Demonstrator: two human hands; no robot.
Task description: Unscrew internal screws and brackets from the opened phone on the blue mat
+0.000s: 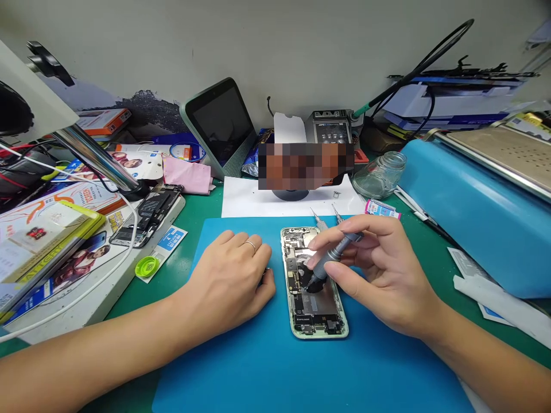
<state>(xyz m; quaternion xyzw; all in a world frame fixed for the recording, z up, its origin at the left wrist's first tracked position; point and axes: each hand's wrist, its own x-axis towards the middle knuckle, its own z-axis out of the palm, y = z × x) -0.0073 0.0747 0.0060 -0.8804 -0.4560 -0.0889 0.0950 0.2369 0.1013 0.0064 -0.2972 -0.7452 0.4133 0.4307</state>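
An opened smartphone [316, 303] lies on the blue work mat [241, 361], its inner boards and battery exposed. My right hand [385, 272] grips a grey precision screwdriver [323, 267] between thumb and fingers. The screwdriver is tilted, with its tip down at the left side of the phone's inside; I cannot tell whether it touches a screw. To the left of the phone, my left hand [232, 275] rests on the mat with its fingers curled in. A small dark bit shows between its thumb and fingers, too hidden to name. Two pointed tools lie beyond the phone, partly covered by my right hand.
White paper [241, 198] lies behind the mat, with a glass jar [381, 175] at its right. A blue machine [465, 212] stands on the right. Leftward are another opened phone [148, 215], a green ring-shaped cap [147, 266], boxes and a white cable. A smart display [221, 123] stands behind.
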